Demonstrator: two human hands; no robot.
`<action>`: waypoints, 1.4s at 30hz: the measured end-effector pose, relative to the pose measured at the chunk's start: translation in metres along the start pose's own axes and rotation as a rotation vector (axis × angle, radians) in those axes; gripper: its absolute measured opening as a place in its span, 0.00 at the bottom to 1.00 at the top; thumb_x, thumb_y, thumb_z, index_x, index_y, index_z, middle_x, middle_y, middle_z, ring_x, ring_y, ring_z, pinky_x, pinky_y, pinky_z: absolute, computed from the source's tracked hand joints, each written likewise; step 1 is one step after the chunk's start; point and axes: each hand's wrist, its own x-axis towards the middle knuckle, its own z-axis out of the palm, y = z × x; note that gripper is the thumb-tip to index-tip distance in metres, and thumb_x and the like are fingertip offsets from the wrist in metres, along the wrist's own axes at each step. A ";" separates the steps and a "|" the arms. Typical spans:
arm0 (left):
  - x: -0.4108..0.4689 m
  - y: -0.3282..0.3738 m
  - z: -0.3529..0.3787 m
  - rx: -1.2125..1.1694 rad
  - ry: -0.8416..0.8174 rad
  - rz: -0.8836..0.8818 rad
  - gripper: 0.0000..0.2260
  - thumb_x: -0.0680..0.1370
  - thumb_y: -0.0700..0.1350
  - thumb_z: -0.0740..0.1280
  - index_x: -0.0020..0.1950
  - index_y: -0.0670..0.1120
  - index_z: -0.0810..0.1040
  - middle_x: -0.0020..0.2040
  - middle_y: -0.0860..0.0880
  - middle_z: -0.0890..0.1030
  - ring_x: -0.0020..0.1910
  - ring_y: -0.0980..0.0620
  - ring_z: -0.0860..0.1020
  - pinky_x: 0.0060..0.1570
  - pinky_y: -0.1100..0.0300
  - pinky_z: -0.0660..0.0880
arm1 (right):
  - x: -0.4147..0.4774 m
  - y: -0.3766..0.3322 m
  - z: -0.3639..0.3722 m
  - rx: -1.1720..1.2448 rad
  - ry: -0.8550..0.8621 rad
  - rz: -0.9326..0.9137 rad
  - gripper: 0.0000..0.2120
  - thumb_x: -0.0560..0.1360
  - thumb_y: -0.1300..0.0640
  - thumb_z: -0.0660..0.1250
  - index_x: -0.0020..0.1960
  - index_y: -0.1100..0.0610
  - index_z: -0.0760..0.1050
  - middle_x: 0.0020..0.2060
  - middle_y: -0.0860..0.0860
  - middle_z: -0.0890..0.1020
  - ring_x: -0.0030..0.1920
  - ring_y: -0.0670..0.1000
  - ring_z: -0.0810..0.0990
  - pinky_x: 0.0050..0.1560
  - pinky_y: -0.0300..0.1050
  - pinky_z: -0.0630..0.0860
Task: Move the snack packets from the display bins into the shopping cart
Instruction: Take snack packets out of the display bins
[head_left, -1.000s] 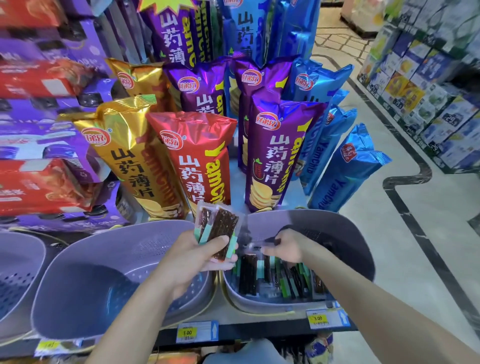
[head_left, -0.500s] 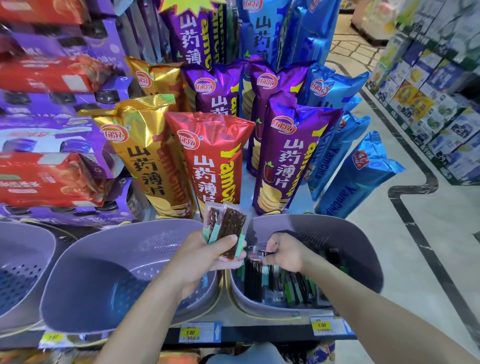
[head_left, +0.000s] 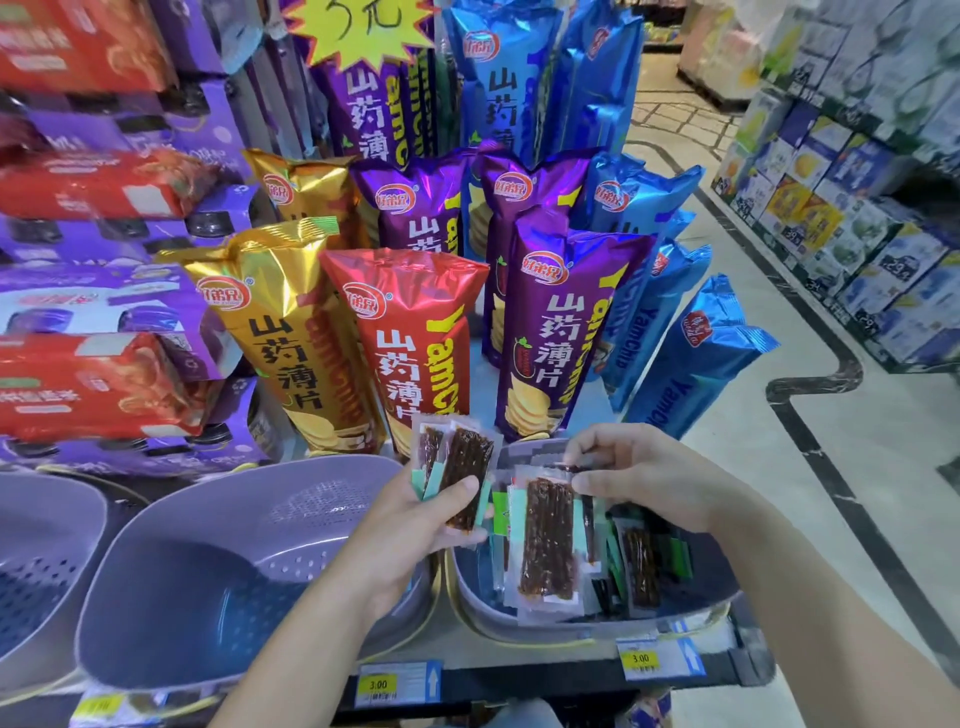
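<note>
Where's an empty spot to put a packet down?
The middle bin is bare inside, between the far-left bin and the left hand. The far-left bin looks bare too. Crowded: the right bin, full of packets under the right hand, and the chip bags behind.

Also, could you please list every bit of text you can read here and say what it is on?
"5元" (top cut off): yellow star sign.
"山药薄片": red bag, gold bag, purple bag.
"YamChip": blue bag.
"3.00": centre price tag, right price tag.
Too blurred to read: bag logos, snack packets, far-left price tag, shelf boxes.
</note>
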 end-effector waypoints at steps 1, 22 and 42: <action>0.000 0.000 0.000 0.006 -0.004 0.006 0.18 0.80 0.46 0.72 0.70 0.48 0.78 0.60 0.48 0.88 0.57 0.45 0.87 0.55 0.52 0.85 | 0.000 -0.001 0.001 0.004 -0.001 -0.011 0.05 0.78 0.61 0.74 0.52 0.55 0.81 0.44 0.52 0.84 0.45 0.49 0.81 0.44 0.42 0.79; -0.012 0.007 0.013 -0.069 0.007 -0.084 0.28 0.73 0.61 0.74 0.70 0.51 0.80 0.62 0.48 0.87 0.63 0.47 0.85 0.65 0.43 0.81 | 0.005 -0.002 0.003 0.351 0.093 -0.048 0.09 0.76 0.64 0.73 0.55 0.62 0.77 0.52 0.62 0.85 0.52 0.61 0.85 0.47 0.57 0.83; -0.003 0.007 -0.008 -0.079 0.065 -0.089 0.27 0.64 0.39 0.80 0.62 0.40 0.82 0.54 0.38 0.88 0.50 0.40 0.88 0.40 0.51 0.85 | 0.036 0.035 0.027 -0.034 0.158 0.214 0.19 0.74 0.52 0.78 0.63 0.52 0.81 0.54 0.52 0.87 0.52 0.52 0.87 0.66 0.55 0.78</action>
